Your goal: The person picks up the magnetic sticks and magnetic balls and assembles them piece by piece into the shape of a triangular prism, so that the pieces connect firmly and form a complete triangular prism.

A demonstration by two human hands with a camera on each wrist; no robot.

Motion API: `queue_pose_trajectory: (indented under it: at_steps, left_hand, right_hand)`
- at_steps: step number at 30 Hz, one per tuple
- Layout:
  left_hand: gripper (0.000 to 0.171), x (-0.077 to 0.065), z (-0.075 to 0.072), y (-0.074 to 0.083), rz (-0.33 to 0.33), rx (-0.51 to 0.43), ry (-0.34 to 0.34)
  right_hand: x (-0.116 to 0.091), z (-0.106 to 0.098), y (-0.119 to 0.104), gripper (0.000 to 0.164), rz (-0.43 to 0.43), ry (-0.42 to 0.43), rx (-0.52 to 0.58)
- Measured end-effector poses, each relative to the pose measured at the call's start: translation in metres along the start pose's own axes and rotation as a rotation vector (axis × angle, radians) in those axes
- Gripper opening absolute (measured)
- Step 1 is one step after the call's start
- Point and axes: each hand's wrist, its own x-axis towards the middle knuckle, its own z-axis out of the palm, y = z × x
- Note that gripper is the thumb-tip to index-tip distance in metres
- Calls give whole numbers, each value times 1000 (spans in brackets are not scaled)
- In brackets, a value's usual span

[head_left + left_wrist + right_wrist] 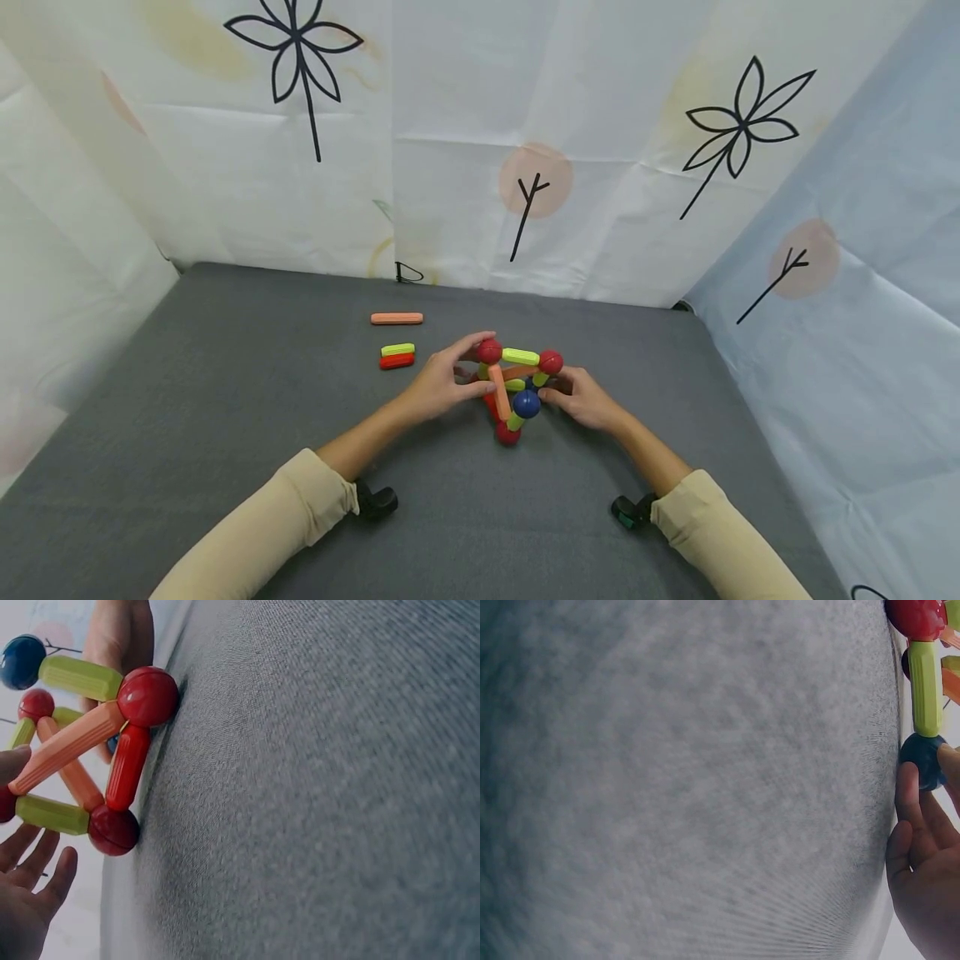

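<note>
A toy frame of magnetic rods and balls stands on the grey table, with an orange rod [499,393] facing me. Red balls [551,362], blue balls and short lime rods [521,357] make up the rest. My left hand [435,390] holds its upper left corner, the thumb by a red ball [490,351] and the orange rod, other fingers behind. From the right, my right hand [588,404] pinches a blue ball [922,759] at the end of a lime rod [927,690]. Another blue ball [527,404] sits in front, on a lime rod above a red ball [507,433].
Left of the frame lie a loose orange rod [397,318], a lime rod [397,349] and a red rod [397,362], the last two side by side. White patterned cloth [450,125] hangs behind the table and at both sides.
</note>
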Motion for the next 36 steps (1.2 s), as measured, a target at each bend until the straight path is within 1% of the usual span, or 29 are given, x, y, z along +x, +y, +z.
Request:
queue_pose_trajectory:
  at_steps: [3, 5, 7, 9, 12, 15, 18, 20, 23, 26, 32, 34, 36]
  left_hand:
    - [67, -3, -7, -3, 11, 11, -1]
    - [63, -6, -15, -6, 13, 37, 18]
    - [59, -10, -28, -13, 17, 74, 56]
    - [55, -16, -42, -20, 10, 115, 110]
    - [47, -25, -64, -31, -24, 156, 182]
    - [39, -34, -81, -40, -69, 212, 206]
    - [37, -42, -92, -47, -105, 269, 194]
    - [37, -45, -97, -50, -119, 289, 179]
    - [39, -48, -99, -54, -130, 321, 160]
    - [38, -48, -98, -55, -124, 391, 136]
    - [35, -46, -95, -47, -110, 578, 42]
    - [36, -44, -94, -42, -123, 631, 2]
    - [38, -41, -92, -38, -144, 659, -35]
  right_hand:
    - [0, -1, -1, 26, 5, -1, 0]
    - [0, -1, -1, 27, 5, -3, 1]
    - [0, -1, -2, 27, 3, -3, 1]
    - [0, -1, -2, 27, 3, -3, 2]
    - [0, -1, -2, 27, 0, -5, 5]
    - [1, 0, -2, 28, -3, -6, 5]
    - [1, 0, -2, 27, -6, -2, 0]
    - [1, 0, -2, 27, -5, 0, -3]
    - [0, 0, -2, 26, -6, 0, -3]
    - [0, 0, -3, 26, -6, -2, 0]
    - [0, 1, -3, 26, 4, 0, 7]
    - [0, 1, -4, 26, 6, 1, 10]
    - [-1, 1, -4, 26, 7, 2, 9]
